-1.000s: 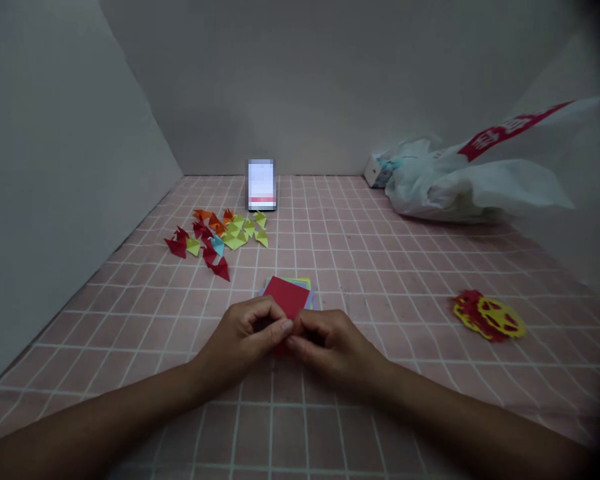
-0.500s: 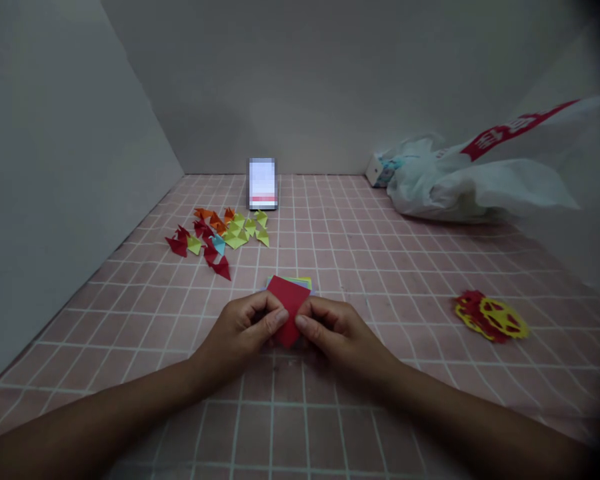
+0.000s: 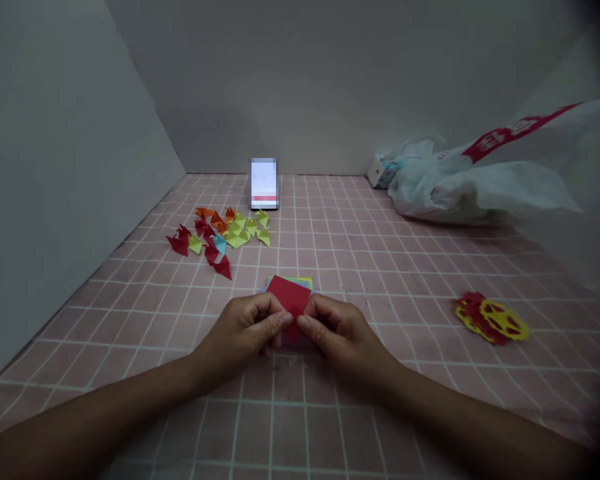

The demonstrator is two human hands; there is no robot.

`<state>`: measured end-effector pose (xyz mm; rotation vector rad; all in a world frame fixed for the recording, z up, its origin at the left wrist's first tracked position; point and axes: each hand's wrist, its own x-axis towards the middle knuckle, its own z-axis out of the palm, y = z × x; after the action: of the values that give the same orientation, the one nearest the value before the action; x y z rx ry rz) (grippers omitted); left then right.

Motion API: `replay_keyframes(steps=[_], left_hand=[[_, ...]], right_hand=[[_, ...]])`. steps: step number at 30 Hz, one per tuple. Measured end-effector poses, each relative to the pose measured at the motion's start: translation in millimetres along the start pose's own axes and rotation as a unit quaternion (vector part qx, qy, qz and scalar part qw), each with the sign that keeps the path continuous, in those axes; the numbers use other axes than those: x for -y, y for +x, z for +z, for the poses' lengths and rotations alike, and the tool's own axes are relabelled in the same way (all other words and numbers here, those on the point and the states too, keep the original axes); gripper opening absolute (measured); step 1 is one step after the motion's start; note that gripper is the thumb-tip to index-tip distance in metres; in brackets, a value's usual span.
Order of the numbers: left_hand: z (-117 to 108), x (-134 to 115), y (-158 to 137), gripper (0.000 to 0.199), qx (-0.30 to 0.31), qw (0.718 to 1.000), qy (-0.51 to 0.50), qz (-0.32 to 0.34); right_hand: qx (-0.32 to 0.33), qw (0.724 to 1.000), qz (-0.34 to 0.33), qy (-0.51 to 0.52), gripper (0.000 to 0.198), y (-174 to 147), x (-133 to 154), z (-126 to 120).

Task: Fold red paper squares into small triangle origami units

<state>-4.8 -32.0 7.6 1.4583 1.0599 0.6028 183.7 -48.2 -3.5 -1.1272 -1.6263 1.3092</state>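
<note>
A piece of red origami paper point(image 3: 289, 297) is held up at the centre, tilted, with a corner pointing down. My left hand point(image 3: 257, 323) is closed, pinching its left side between thumb and curled fingers. On the other side, my right hand point(image 3: 333, 327) is closed too, thumb and fingertips on the paper's lower right part. The two thumbs nearly meet over the red sheet. Behind it shows the edge of a stack of coloured paper point(image 3: 305, 281), yellow, green and bluish, mostly hidden by the red sheet and the hands.
Several folded paper cranes point(image 3: 219, 233) in red, orange, yellow-green and blue lie at the left. A phone point(image 3: 264, 183) stands near the back wall. Red and yellow paper cutouts point(image 3: 495, 319) lie at right; a white plastic bag point(image 3: 455, 190) and a box point(image 3: 377, 171) sit behind.
Both thumbs have shifted on the red paper and come closer together. Its lower corner now shows less below the hands. The view has shifted very slightly.
</note>
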Motion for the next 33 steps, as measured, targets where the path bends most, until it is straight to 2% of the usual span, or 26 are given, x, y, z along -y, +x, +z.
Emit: replay_keyframes(steps=[3, 10, 12, 16, 19, 22, 25, 30, 33], left_hand=[[-2.3, -0.3, -0.1, 0.028, -0.001, 0.999, 0.03, 0.021], [-5.6, 0.8, 1.7, 0.025, 0.046, 0.97, 0.181, 0.157], [-4.4, 1.5, 1.3, 0.026, 0.051, 0.964, 0.19, 0.177], [-1.8, 1.8, -1.2, 0.02, 0.042, 0.969, 0.165, 0.18], [-1.5, 1.3, -2.8, 0.027, 0.004, 0.966, 0.165, 0.197], [-3.5, 0.9, -2.4, 0.027, -0.035, 0.97, 0.143, 0.193], [-5.9, 1.4, -0.2, 0.028, -0.062, 0.98, 0.096, 0.162], [-5.6, 2.0, 2.6, 0.02, -0.019, 0.995, 0.0, 0.096], [-4.9, 1.0, 1.8, 0.024, -0.016, 0.997, 0.016, 0.069]], right_hand=[[0.019, 1.0, 0.002, -0.009, 0.028, 0.4, -1.3, -0.4], [0.058, 0.997, -0.029, -0.039, 0.028, -1.3, -1.5, 1.1], [0.042, 0.997, -0.044, -0.056, 0.032, -2.5, -1.7, 1.8], [-0.018, 0.992, -0.085, -0.088, 0.028, -5.1, -0.8, 3.5], [-0.044, 0.99, -0.099, -0.093, 0.03, -5.9, 0.9, 4.9], [-0.037, 0.993, -0.078, -0.074, 0.029, -5.7, 1.8, 5.9], [-0.021, 0.998, -0.042, -0.034, 0.029, -6.1, 0.6, 6.3], [-0.047, 0.999, -0.018, 0.008, 0.028, -6.7, -4.7, 6.4], [-0.038, 0.999, -0.015, 0.018, 0.027, -5.5, -8.0, 6.6]])
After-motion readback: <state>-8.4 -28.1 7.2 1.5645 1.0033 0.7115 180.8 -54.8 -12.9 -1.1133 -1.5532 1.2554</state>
